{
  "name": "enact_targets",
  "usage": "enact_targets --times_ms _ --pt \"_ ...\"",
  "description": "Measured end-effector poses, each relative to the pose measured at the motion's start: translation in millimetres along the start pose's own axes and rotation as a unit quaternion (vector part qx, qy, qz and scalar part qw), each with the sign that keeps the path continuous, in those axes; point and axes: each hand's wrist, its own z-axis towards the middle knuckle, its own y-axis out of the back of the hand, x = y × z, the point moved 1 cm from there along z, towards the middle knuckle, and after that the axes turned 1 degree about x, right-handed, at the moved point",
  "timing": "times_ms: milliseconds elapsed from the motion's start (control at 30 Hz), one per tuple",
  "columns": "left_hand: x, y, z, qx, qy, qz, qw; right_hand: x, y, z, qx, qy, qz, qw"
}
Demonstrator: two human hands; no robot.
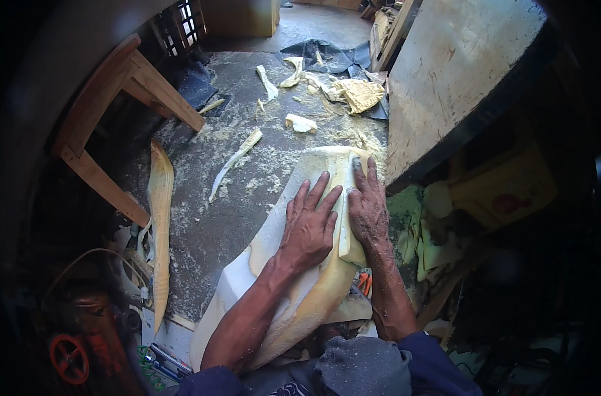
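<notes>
A large shaped piece of cream and white foam (327,287) lies tilted across the lower middle, close to my body. My left hand (308,223) rests on its upper surface with fingers spread. Along the foam's right edge runs a narrower cream strip (347,237), its far end partly under the fingers of my right hand (368,211), which are bent and gripping it. Both forearms are dusted with pale crumbs. Orange-handled tools (365,282) show beside my right wrist, partly hidden by the foam.
Several foam offcuts (356,96) and crumbs lie on the dark floor (214,165). A long foam strip (160,218) and wooden frame (102,105) stand left, above a red-wheeled machine (69,360). A large board (446,72) and a yellow container (495,191) occupy the right.
</notes>
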Motion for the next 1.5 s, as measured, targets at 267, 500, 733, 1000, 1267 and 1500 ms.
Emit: enact_targets --times_ms 267,500,733,1000,1267,1500 --pt "-29 -3 -13 0.099 -0.066 0.180 0.976 -7 -1 10 0.064 0.007 -0.065 0.996" --pt "-31 -13 -13 0.104 -0.058 0.251 0.961 -8 8 19 0.076 -0.041 0.171 0.982" --pt "-43 32 -91 0.148 -0.042 0.121 0.981 -7 7 9 0.000 -0.184 0.331 0.925" --pt "-19 14 -200 0.164 -0.205 0.401 0.878 -23 -43 42 -0.045 -0.059 0.533 0.843" --pt "28 7 -148 0.210 -0.122 0.313 0.918 -49 -62 73 -0.006 -0.159 0.338 0.927" --pt "142 168 -274 -0.058 0.086 0.119 0.987 -5 -65 40 -0.085 -0.127 0.353 0.923"
